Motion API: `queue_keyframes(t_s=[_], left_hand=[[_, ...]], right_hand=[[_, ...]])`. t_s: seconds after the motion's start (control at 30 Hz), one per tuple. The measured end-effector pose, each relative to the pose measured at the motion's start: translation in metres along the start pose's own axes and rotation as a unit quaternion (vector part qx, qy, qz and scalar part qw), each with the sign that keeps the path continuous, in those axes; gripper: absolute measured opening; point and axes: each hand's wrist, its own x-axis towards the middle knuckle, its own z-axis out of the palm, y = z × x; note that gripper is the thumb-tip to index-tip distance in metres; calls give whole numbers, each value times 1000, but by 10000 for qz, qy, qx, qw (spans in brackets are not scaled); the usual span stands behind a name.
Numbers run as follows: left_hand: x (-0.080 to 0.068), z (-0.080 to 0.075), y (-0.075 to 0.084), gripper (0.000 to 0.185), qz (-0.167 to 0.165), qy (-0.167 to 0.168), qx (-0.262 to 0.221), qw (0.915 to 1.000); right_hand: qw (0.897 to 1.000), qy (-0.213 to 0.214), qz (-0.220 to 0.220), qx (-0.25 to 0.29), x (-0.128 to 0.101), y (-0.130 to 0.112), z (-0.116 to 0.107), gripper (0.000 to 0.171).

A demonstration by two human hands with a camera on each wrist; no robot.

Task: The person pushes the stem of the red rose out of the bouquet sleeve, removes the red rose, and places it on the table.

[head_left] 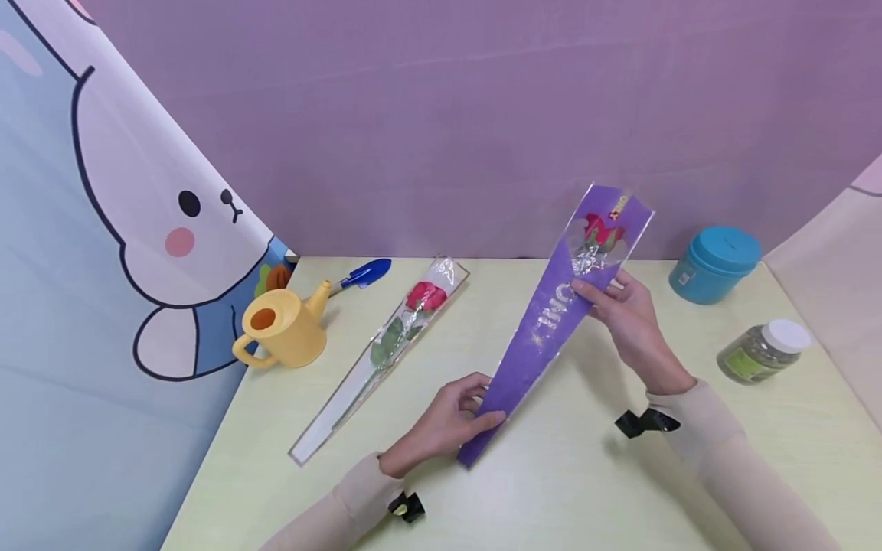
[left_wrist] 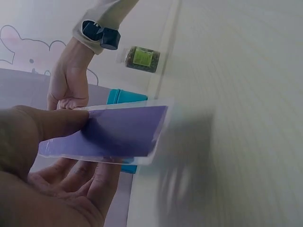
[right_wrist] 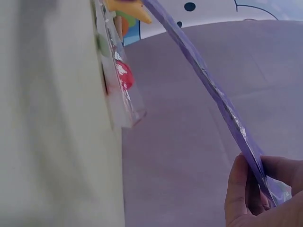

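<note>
Left hand (head_left: 444, 421) grip pinching purple sleeve (head_left: 551, 321) narrow end, right hand (head_left: 623, 314) pinching its upper part

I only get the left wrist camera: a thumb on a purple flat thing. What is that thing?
Observer: A long purple sleeve with a red rose showing in its clear top, seen from the head camera.
Operator: Who holds the other end?
Observer: The right hand pinches it near the rose; the left hand grips the narrow bottom end.
Operator: Is it lying on the table?
Observer: No, it is lifted and tilted, its top higher than its bottom end.
Operator: Any other flower around?
Observer: Yes, a second rose in a clear sleeve lies flat on the table, beside a yellow watering can.
</note>
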Motion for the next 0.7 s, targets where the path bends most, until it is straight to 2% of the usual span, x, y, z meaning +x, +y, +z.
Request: queue_keyframes(t_s=[0.27, 0.53, 0.7], left_hand=[[1, -2, 3, 28, 174, 244, 172, 9994], [2, -2, 0, 25, 273, 357, 128, 9989], [2, -2, 0, 28, 214, 423, 118, 9988]], right_hand=[[9998, 72, -71, -166, 2, -7, -2, 69], [9997, 54, -78, -219, 1, -6, -1, 63], [9997, 8, -143, -178, 0, -6, 2, 61]])
